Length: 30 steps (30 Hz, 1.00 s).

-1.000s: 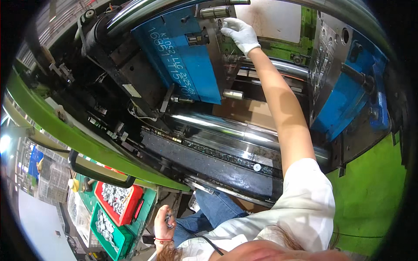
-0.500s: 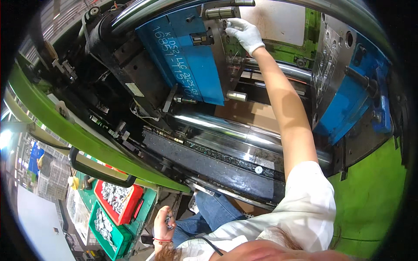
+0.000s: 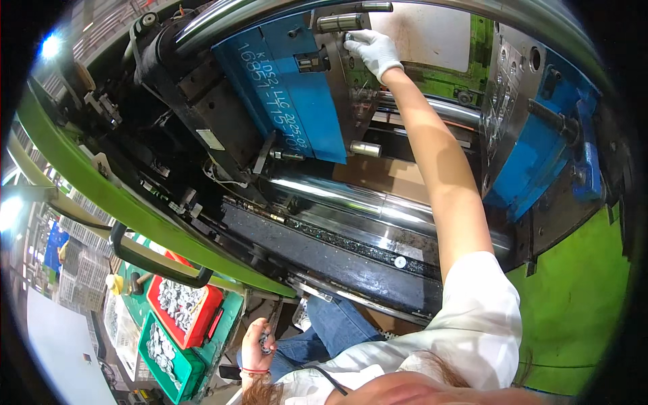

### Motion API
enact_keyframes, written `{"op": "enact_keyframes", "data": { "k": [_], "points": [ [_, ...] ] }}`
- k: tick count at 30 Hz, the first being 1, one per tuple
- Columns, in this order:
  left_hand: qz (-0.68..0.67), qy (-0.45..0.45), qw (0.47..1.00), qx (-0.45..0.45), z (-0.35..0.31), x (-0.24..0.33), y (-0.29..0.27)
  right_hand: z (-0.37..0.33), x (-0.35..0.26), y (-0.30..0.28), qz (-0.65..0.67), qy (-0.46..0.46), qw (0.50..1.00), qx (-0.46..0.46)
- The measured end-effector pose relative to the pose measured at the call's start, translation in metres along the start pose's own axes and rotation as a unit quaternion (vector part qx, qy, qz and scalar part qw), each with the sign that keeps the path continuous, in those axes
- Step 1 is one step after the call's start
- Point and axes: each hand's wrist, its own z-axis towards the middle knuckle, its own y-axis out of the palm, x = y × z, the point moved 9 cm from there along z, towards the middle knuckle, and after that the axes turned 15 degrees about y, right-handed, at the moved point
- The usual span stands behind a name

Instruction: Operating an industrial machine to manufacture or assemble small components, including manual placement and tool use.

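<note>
My right hand [image 3: 375,52], in a white glove, reaches up to the face of the left mould half [image 3: 287,94], a blue block with metal guide pins. Its fingertips are pinched together at the upper part of that face, beside a thick pin [image 3: 339,23]. What lies between them is too small to make out. Low in the view, my bare left hand [image 3: 254,345] is closed around small grey metal parts [image 3: 266,343], partly hidden by the fingers. It is held near my lap, away from the machine.
Facing it at the right is the other mould half [image 3: 523,162]. Polished tie bars [image 3: 337,196] run between them. A small white disc [image 3: 400,262] lies on the dark machine ledge [image 3: 324,260]. At lower left, a red bin [image 3: 214,314] and a green bin [image 3: 192,368] hold small grey parts.
My right hand has shifted slightly left, its fingertips now closer against the mould face. The left hand stays closed in about the same place.
</note>
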Motion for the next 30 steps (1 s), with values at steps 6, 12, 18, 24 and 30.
{"op": "enact_keyframes", "data": {
  "k": [6, 12, 18, 24, 30],
  "points": [
    [-0.002, -0.002, 1.0, -0.016, 0.002, 0.001, 0.009, -0.016, -0.012, -0.004, -0.095, -0.048, 0.99, 0.088],
    [0.113, -0.044, 0.987, -0.108, -0.004, 0.017, 0.045, -0.051, -0.019, 0.014, -0.251, -0.15, 0.944, 0.152],
    [0.216, 0.048, 0.904, -0.365, -0.006, 0.052, 0.169, -0.074, -0.031, -0.027, -0.276, -0.01, 0.944, 0.181],
    [0.119, 0.26, 0.929, -0.234, 0.005, 0.124, 0.262, -0.244, -0.118, 0.056, -0.003, -0.052, 0.944, -0.325],
    [0.059, 0.36, 0.913, -0.181, 0.004, 0.16, 0.281, -0.32, -0.15, 0.09, -0.102, -0.149, 0.92, -0.348]
  ]
}}
